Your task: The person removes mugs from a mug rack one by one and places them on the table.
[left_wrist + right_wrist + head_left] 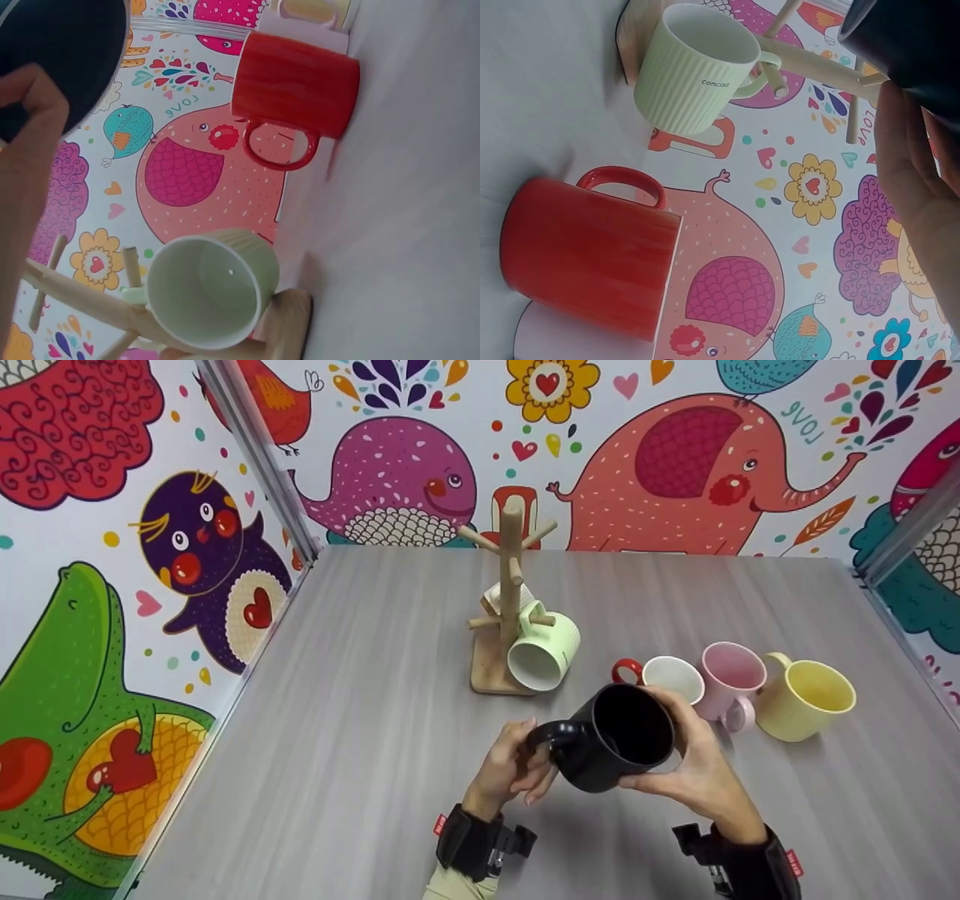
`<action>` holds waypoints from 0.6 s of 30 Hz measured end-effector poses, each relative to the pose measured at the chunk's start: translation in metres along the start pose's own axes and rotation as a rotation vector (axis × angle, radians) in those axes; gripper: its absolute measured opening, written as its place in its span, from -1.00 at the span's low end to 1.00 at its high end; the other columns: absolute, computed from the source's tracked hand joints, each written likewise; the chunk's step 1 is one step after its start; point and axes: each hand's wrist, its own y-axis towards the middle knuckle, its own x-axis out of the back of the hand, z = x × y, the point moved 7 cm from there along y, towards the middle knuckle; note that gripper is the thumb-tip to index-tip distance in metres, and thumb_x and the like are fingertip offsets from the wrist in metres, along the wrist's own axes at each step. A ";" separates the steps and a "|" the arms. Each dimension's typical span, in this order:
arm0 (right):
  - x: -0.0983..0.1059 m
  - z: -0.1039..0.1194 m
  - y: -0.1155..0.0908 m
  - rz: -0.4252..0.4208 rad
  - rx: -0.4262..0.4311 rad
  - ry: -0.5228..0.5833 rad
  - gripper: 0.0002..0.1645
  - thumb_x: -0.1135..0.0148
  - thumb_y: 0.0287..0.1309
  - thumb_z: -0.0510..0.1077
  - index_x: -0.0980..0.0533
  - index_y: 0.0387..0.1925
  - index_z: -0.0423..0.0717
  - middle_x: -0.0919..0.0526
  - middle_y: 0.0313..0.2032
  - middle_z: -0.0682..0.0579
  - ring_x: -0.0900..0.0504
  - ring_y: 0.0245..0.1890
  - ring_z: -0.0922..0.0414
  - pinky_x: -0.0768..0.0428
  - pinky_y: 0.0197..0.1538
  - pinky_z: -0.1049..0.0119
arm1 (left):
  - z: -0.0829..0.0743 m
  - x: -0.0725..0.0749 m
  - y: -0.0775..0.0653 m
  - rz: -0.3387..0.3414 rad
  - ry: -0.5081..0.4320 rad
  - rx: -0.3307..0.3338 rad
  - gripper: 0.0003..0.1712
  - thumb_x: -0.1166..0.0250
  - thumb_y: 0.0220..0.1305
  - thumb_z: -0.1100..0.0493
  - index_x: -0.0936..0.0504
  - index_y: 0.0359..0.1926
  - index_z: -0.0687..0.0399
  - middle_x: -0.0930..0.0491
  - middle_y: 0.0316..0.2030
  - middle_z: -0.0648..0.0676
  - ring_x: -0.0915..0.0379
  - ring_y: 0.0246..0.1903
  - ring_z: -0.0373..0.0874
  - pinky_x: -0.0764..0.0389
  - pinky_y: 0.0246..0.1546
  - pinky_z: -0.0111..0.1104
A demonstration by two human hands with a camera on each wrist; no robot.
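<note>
A black mug (589, 761) is held up off the table between both hands, its mouth tipped toward the head camera. My right hand (701, 769) grips the mug's body from the right, thumb below and fingers along the far side. At the handle on the left, my left hand (506, 769) pinches it with thumb and fingers. Beyond the mug stands a wooden mug tree (511, 585). From one of its lower pegs a light green ribbed mug (686, 82) hangs by its handle, mouth tilted down toward the front. Another pale mug (504, 597) is partly hidden behind the post.
To the right, a red mug (592, 255) with a white inside, a pink mug (731, 675) and a yellow mug (802, 705) stand upright close together. Upper pegs (540, 534) stick out from the tree. Printed panels (405, 472) wall the table at the back and sides.
</note>
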 end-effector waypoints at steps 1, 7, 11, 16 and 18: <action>0.000 0.000 0.000 -0.005 0.004 -0.008 0.14 -0.60 -0.58 -0.61 -0.33 0.25 -0.52 -0.59 0.14 -0.05 -0.53 0.13 0.15 -0.43 0.18 0.43 | 0.000 0.001 0.000 -0.003 0.004 0.009 -0.30 0.19 0.63 -0.11 -0.14 -0.69 0.15 0.03 -0.96 0.14 0.02 -0.98 0.01 -0.11 -0.96 -0.30; 0.002 0.000 -0.003 -0.026 0.019 -0.049 0.15 -0.63 -0.62 -0.59 -0.34 0.23 -0.51 -0.61 0.11 -0.07 -0.55 0.10 0.15 -0.45 0.16 0.43 | 0.004 0.004 -0.002 -0.040 0.003 0.083 -0.27 0.16 0.62 -0.14 -0.15 -0.68 0.23 0.01 -0.94 0.21 -0.16 -0.91 -0.17 -0.22 -0.87 -0.38; 0.005 0.000 -0.004 -0.047 0.034 -0.114 0.15 -0.64 -0.67 -0.56 -0.37 0.20 -0.50 -0.62 0.09 -0.01 -0.57 0.07 0.18 -0.45 0.15 0.45 | 0.004 0.007 -0.003 -0.065 0.056 0.124 -0.23 0.15 0.62 -0.15 -0.17 -0.66 0.34 -0.03 -0.90 0.30 -0.32 -0.80 -0.31 -0.44 -0.64 -0.45; 0.009 0.000 -0.005 -0.061 0.044 -0.130 0.14 -0.62 -0.69 -0.58 -0.38 0.20 -0.51 -0.62 0.09 -0.01 -0.57 0.07 0.17 -0.45 0.15 0.44 | 0.004 0.013 -0.002 -0.133 0.197 0.210 -0.11 0.11 0.58 -0.22 -0.23 -0.60 0.57 -0.20 -0.86 0.27 -0.38 -0.76 -0.32 -0.53 -0.43 -0.41; 0.010 0.000 -0.005 -0.067 0.045 -0.136 0.14 -0.62 -0.69 -0.58 -0.39 0.19 -0.51 -0.62 0.09 -0.02 -0.57 0.07 0.16 -0.44 0.16 0.43 | 0.004 0.016 -0.003 -0.174 0.251 0.242 -0.10 0.08 0.56 -0.23 -0.28 -0.56 0.63 -0.30 -0.83 0.15 -0.39 -0.74 -0.30 -0.52 -0.46 -0.40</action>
